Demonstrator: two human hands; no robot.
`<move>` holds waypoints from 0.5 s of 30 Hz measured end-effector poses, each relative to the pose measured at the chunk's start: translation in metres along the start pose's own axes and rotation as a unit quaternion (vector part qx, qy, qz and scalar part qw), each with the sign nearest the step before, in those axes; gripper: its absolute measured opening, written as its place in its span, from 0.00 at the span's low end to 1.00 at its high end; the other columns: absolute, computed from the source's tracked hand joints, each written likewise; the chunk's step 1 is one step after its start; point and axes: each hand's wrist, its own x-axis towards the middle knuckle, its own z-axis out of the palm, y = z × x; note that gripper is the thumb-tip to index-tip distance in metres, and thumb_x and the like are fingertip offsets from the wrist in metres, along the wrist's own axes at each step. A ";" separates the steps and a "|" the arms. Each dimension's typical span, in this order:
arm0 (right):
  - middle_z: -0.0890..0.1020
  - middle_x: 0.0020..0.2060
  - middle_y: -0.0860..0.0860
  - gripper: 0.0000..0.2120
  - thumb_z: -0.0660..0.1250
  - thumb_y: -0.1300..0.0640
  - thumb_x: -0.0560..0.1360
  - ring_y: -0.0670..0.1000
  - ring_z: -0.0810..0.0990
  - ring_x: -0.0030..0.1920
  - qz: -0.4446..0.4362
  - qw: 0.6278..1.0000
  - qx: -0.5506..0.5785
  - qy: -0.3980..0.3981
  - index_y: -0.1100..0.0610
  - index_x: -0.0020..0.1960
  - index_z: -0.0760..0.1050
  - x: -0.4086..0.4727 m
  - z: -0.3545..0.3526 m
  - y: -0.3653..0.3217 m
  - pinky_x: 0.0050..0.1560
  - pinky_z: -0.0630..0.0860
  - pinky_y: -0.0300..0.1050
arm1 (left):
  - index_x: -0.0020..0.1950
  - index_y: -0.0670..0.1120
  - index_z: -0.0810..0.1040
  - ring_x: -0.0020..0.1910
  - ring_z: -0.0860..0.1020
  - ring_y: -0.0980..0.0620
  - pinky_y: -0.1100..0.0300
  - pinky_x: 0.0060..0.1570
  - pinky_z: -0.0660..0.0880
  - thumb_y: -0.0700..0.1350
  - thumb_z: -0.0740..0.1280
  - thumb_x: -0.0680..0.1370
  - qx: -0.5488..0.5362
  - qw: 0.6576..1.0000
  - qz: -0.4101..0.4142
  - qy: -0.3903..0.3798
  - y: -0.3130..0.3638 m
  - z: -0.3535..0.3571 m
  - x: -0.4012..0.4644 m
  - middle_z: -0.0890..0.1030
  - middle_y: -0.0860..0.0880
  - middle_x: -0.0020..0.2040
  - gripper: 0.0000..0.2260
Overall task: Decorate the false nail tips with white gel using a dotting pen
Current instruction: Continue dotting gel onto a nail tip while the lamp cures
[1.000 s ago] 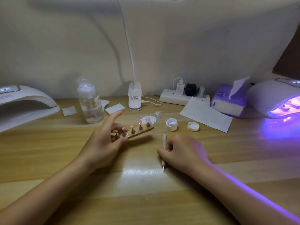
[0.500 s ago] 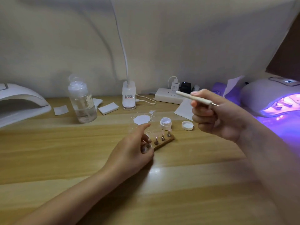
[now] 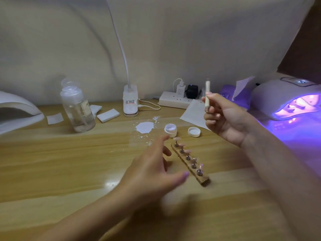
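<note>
The wooden holder strip (image 3: 190, 164) lay flat on the table (image 3: 52, 171), running diagonally, with five false nail tips (image 3: 182, 146) standing on small metal posts along it. The left hand (image 3: 152, 173) hovered just left of the strip, its fingers (image 3: 161, 143) spread apart and relaxed, gripping nothing; whether any fingertip touched the strip could not be told, since the hand was blurred. The right hand (image 3: 225, 119) was raised above and to the right of the strip, its fingers curled and pinching the dotting pen (image 3: 207, 96), which stood nearly upright with its white handle pointing up. The pen's tip was too small to make out.

Just beyond the far end of the strip sat the open white gel jar (image 3: 170, 130), with its lid (image 3: 194, 131) beside it to the right. Left of the jar, a splash of white gel (image 3: 144, 127) was spread on the table. Farther left of the strip stood a clear bottle (image 3: 78, 110), with white pads (image 3: 108, 115) near it and an unlit nail lamp (image 3: 15, 110) at the table's edge. Behind the jar stood a desk lamp base (image 3: 130, 103) and a power strip (image 3: 175, 102). Far right of the strip, a second nail lamp (image 3: 293, 100) glowed purple, with a sheet of paper (image 3: 192, 113) and a tissue box (image 3: 243, 94) nearby.
</note>
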 end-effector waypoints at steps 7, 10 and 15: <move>0.73 0.23 0.45 0.08 0.66 0.58 0.74 0.41 0.67 0.20 -0.044 0.998 0.021 0.038 0.56 0.36 0.73 0.009 -0.005 0.008 0.21 0.67 0.32 | 0.72 0.55 0.43 0.65 0.61 0.59 0.60 0.53 0.54 0.72 0.66 0.60 0.176 0.983 0.033 0.040 0.016 0.042 0.007 0.64 0.61 0.64 0.51; 0.73 0.22 0.45 0.09 0.66 0.59 0.74 0.41 0.67 0.19 -0.042 0.998 0.016 0.046 0.56 0.35 0.74 0.011 -0.007 0.011 0.21 0.66 0.31 | 0.71 0.54 0.46 0.63 0.66 0.57 0.57 0.56 0.58 0.65 0.68 0.65 0.168 0.984 0.037 0.037 0.014 0.038 0.014 0.70 0.60 0.60 0.44; 0.73 0.22 0.46 0.11 0.66 0.59 0.74 0.42 0.66 0.20 -0.039 0.998 0.002 0.057 0.55 0.33 0.74 0.013 -0.009 0.015 0.21 0.66 0.32 | 0.68 0.59 0.54 0.49 0.75 0.58 0.61 0.50 0.71 0.50 0.70 0.68 0.065 0.997 0.030 -0.025 -0.002 0.011 0.009 0.72 0.62 0.43 0.35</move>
